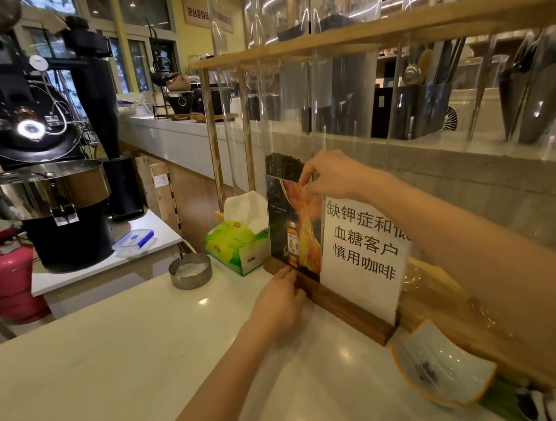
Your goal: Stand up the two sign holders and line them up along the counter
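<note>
Two sign holders stand upright on the white table [114,364], their wooden bases set end to end. The long axis of each base runs from beside the tissue pack toward the lower right, along the glass-fronted wooden rack [371,34], and the printed faces look out toward the camera and to the left. The farther one, the poster sign holder [294,232], carries a dark drinks advertisement with a bottle. The nearer one, the notice sign holder [360,253], carries a white sheet of black Chinese characters and overlaps the right edge of the poster.

The right hand [326,177] reaches in over the notice; its fingers are drawn close together and pinch the top edge of the poster sign holder's clear panel. The left hand [279,301] is below it, fingers narrowly curled, with the fingertips against the front of the wooden base near where the two holders meet. Whether it grips the base or only presses on it cannot be told.

Beyond the left hand sit a round metal ashtray [190,271] and a green tissue pack [235,245], the pack just beside the far end of the poster's base. Near the right forearm lies a shallow orange-rimmed dish [440,368]. Across the room to the left stand a black coffee roaster [42,139] and a red gas cylinder [8,273].
</note>
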Tool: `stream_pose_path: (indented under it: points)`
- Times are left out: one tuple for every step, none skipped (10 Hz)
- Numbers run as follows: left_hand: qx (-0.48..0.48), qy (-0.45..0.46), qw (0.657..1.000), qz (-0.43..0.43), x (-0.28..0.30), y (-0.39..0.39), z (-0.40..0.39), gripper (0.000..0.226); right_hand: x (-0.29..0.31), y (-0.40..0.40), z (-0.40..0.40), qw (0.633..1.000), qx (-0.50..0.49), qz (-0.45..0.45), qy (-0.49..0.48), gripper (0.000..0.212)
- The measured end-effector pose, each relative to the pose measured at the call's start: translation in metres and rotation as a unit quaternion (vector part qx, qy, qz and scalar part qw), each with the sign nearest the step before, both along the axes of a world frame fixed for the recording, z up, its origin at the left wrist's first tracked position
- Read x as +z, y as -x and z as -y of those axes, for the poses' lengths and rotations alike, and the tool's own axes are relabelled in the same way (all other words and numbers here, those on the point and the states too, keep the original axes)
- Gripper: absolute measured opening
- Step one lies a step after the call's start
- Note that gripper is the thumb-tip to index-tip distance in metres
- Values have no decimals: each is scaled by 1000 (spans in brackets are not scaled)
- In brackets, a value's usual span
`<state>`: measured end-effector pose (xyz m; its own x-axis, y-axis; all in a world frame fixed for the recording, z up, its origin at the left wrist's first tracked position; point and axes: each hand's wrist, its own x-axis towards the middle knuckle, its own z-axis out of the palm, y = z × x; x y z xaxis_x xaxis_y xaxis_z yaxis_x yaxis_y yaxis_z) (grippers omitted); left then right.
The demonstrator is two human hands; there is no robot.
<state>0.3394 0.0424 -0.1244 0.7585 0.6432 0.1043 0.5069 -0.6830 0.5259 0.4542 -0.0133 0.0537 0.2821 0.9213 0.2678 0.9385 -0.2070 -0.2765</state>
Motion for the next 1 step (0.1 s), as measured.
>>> stream_pose_path:
  points:
    - [16,-29,999,43,10,10,-3,42,-3,6,7,998,4,4,-61,34]
